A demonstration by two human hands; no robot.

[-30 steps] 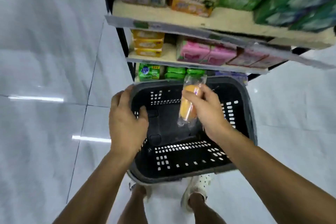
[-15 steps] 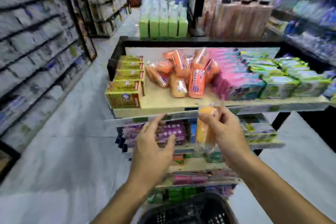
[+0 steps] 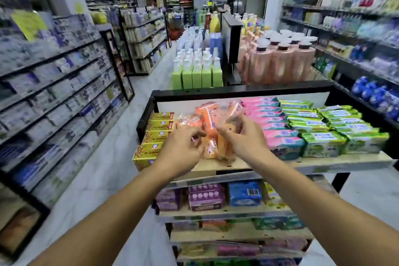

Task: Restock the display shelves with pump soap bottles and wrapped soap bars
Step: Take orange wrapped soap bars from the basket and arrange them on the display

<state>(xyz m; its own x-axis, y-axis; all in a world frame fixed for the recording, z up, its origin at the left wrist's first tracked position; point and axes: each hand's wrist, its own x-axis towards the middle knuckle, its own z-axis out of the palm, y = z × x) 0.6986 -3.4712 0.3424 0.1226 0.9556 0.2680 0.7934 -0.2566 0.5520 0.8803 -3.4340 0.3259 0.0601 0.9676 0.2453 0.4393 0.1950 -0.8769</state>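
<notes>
A pile of orange soap bars in clear wrappers (image 3: pixel 209 114) lies on the top shelf (image 3: pixel 319 163) of the display stand, between yellow boxes and pink bars. My right hand (image 3: pixel 243 138) is over the front of that pile, fingers closed on an orange wrapped soap bar (image 3: pixel 224 147). My left hand (image 3: pixel 182 148) is close beside it, with its fingertips pinched on the bar's clear wrapper. Both hands are blurred. The bar's lower end rests among the other orange bars.
Yellow soap boxes (image 3: pixel 154 136) line the shelf's left edge; pink bars (image 3: pixel 272 129) and green bars (image 3: pixel 323 134) fill the right. Green-boxed pump bottles (image 3: pixel 197 67) and peach pump bottles (image 3: pixel 280 60) stand behind. Lower shelves (image 3: pixel 216 211) hold more soap. Stocked aisles flank both sides.
My view rose from the black basket to the top shelf. My right hand carried the orange bar up onto the pile. My left hand left the basket rim and closed on the wrapper.
</notes>
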